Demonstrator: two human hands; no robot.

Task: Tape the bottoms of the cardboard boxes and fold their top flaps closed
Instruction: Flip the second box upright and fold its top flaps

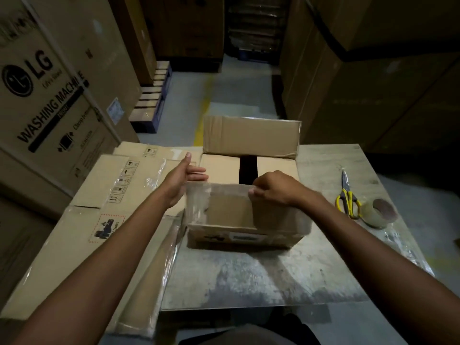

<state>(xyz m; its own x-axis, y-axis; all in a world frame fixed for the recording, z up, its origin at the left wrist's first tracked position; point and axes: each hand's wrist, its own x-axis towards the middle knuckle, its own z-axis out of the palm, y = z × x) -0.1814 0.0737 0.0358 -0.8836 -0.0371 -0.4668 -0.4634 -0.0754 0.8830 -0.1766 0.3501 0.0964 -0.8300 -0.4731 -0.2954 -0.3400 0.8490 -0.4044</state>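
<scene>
A small cardboard box (245, 236) stands on the grey table (249, 275). Its two side flaps are folded inward with a dark gap between them. The far flap (251, 135) stands up, and the near flap (224, 207) is raised toward me. My right hand (272, 188) grips the top edge of the near flap, fingers curled over it. My left hand (185, 174) lies at the box's left side, fingers straight and resting on the left inner flap, thumb up. A roll of clear tape (379, 212) and yellow-handled scissors (347, 196) lie to the right.
Flattened cardboard boxes (104, 215) with loose plastic film are stacked left of the box. A large washing machine carton (49, 95) stands at far left, more tall cartons (373, 83) at right. A floor aisle with a yellow line (202, 115) runs beyond the table.
</scene>
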